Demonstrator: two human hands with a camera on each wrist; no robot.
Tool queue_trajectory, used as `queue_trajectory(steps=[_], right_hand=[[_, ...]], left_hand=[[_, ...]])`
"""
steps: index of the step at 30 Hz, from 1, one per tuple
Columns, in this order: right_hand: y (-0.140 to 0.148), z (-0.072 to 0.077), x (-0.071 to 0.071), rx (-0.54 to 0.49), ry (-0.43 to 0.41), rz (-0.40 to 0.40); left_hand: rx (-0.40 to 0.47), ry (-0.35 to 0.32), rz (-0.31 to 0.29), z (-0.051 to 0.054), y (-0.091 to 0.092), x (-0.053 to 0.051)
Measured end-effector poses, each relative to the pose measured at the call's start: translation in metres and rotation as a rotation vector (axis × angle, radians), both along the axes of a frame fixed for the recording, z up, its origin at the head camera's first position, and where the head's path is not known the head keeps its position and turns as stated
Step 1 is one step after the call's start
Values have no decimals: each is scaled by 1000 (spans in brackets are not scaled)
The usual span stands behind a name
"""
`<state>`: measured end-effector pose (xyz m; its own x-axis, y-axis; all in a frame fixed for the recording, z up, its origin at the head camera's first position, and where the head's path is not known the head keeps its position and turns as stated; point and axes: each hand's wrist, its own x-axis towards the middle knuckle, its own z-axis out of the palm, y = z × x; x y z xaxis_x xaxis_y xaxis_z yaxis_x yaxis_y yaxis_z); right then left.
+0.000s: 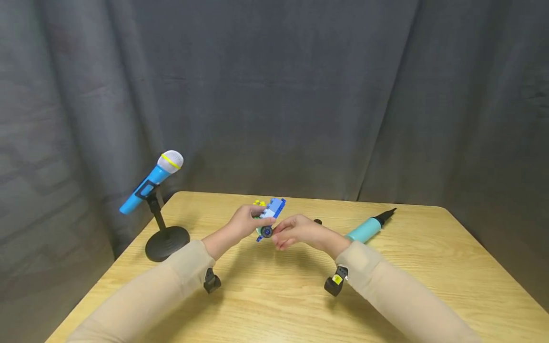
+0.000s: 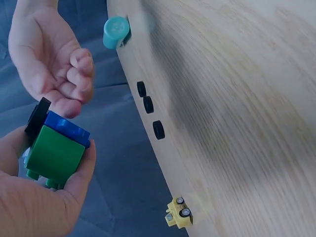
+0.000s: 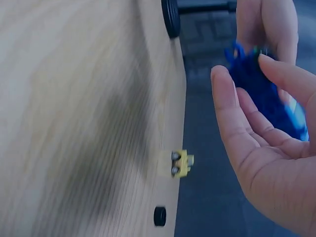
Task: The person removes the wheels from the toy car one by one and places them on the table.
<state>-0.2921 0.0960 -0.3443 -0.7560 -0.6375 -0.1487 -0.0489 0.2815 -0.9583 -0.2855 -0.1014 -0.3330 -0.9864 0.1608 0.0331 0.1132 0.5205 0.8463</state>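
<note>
My left hand (image 1: 245, 223) holds a toy vehicle of building blocks (image 1: 273, 208) above the table, thumb and fingers on its sides. In the head view its blocks are light and dark blue, with a black wheel (image 1: 267, 232) at the near end. The left wrist view shows a green block (image 2: 55, 154) against a blue base. Close beside the wheel end is my right hand (image 1: 302, 232), its fingers loosely bent and nothing visible between them. Whether a right fingertip touches the vehicle, I cannot tell.
Three loose black wheels (image 2: 148, 104) and a small yellow toy car (image 2: 178, 213) lie near the table's far edge. A teal hand pump (image 1: 364, 230) with a black nozzle lies at the right. At left, a blue microphone (image 1: 147, 185) sits on a round-based black stand (image 1: 167, 244).
</note>
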Motion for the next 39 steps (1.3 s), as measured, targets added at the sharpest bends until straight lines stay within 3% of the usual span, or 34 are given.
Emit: queue_trajectory(steps=[11, 19, 28, 34, 39], right_hand=[[-18, -3, 23, -26, 170, -55], [-21, -2, 31, -40, 358, -111], [-26, 2, 39, -52, 418, -162], [-27, 4, 41, -30, 525, -169], [-28, 2, 40, 15, 605, -159]], left_hand=[[15, 31, 0, -1, 4, 3], [5, 46, 6, 2, 6, 5], [-28, 92, 0, 4, 5, 4], [-67, 111, -7, 10, 4, 4], [-82, 111, 5, 8, 2, 3]])
